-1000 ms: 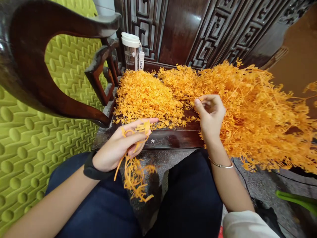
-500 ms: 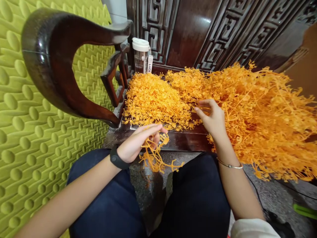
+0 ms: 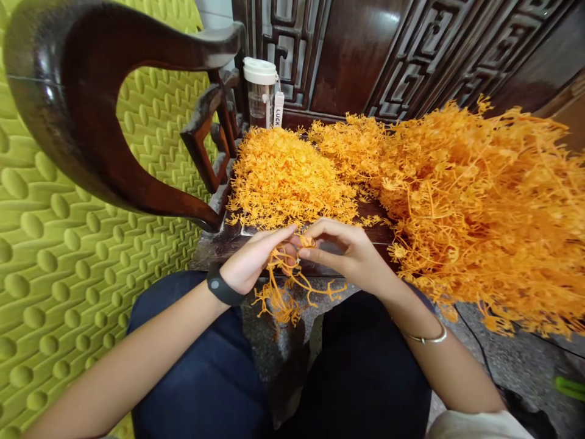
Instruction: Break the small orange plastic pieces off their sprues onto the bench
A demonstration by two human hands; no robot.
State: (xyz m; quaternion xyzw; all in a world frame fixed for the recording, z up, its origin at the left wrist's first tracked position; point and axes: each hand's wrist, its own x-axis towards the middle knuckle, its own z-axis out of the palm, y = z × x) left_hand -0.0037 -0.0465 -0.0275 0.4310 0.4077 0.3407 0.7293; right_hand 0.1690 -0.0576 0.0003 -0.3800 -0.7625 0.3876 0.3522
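Observation:
My left hand (image 3: 256, 259) is closed around an orange branched plastic sprig (image 3: 286, 292), whose thin stems dangle below the fingers over the gap between my knees. My right hand (image 3: 342, 250) meets it from the other side, thumb and fingers pinching the small orange tip of the sprig beside the left fingertips. Just beyond both hands lies a heap of small orange plastic pieces (image 3: 287, 177) on the dark wooden seat (image 3: 219, 247). To the right rises a large bushy pile of orange branched sprigs (image 3: 475, 213).
A clear bottle with a white lid (image 3: 260, 91) stands behind the heap. On the left, the curved wooden armrest (image 3: 68, 122) rises before a yellow-green padded panel (image 3: 27, 274). A carved wooden backrest (image 3: 356, 55) spans the back. A black cable (image 3: 475, 341) runs along the floor at right.
My right hand has come from beside the orange heap toward me and left, and now pinches the sprig's tip. My left hand still holds the sprig in nearly the same place.

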